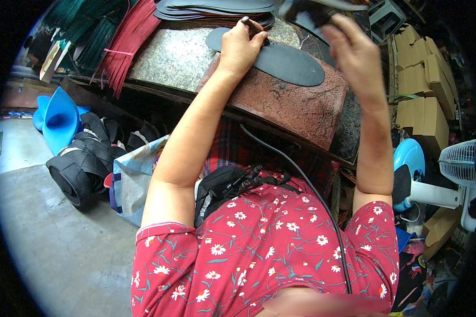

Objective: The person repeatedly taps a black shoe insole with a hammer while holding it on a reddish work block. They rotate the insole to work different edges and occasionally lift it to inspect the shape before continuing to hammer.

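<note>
My left hand (239, 50) is closed around a short rod-shaped punch (245, 20), whose round top sticks out above the fingers. Its lower end stands on a dark grey shoe sole (293, 64), near the sole's left half. The sole lies flat across a worn reddish stone block (285, 108). My right hand (356, 55) is raised to the right of the sole, fingers curled and smeared by motion. At its fingers is a blurred dark, hammer-like tool (309, 15), held up apart from the punch.
Stacked dark soles (214, 9) lie behind on the pale stone slab (166, 57). Red strips (122, 50) hang over the bench at left. Black rolled pieces (82, 166) and blue sheets (60, 119) sit lower left. Cardboard boxes (420, 113) and a white fan (456, 164) stand at right.
</note>
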The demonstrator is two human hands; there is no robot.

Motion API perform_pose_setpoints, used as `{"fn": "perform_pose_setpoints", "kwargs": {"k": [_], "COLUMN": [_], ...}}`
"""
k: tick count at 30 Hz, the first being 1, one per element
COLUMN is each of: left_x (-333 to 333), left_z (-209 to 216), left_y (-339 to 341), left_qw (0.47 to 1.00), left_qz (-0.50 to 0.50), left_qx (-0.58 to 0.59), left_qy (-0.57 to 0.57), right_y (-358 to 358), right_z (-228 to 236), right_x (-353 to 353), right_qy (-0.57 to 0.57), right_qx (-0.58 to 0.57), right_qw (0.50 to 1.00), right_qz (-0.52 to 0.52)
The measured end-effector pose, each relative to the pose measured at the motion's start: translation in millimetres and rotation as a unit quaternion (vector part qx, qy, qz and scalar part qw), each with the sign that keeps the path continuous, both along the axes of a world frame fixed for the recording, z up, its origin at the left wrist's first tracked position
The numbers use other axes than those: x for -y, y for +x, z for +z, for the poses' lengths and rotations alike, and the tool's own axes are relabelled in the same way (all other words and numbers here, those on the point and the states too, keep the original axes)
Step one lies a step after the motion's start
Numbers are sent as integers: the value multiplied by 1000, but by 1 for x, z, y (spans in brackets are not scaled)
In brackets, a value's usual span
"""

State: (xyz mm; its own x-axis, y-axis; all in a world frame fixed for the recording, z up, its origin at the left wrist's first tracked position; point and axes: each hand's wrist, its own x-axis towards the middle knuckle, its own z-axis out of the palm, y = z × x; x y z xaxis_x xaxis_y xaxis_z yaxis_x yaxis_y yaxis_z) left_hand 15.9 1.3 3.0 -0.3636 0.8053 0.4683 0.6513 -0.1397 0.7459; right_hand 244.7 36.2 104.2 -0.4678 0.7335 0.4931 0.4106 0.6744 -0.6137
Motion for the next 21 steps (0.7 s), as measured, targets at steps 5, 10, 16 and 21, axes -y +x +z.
{"fn": "perform_pose_setpoints", "kwargs": {"k": [5, 10, 16, 21], "left_x": [2, -1, -5, 0], "left_z": [6, 4, 1, -3], "left_y": [7, 16, -6, -22], "left_qw": [995, 985, 932, 969], "left_qz": [-34, -2, -49, -32], "left_qx": [-96, -171, 344, 240], "left_qy": [21, 34, 105, 42], "right_y": [9, -4, 3, -2], "right_z": [19, -34, -58, -62], "right_x": [12, -5, -15, -22], "right_qy": [43, -13, -33, -59], "right_qx": [-188, 151, 219, 215], "right_qw": [975, 985, 969, 966], "right_qz": [108, -83, -112, -129]}}
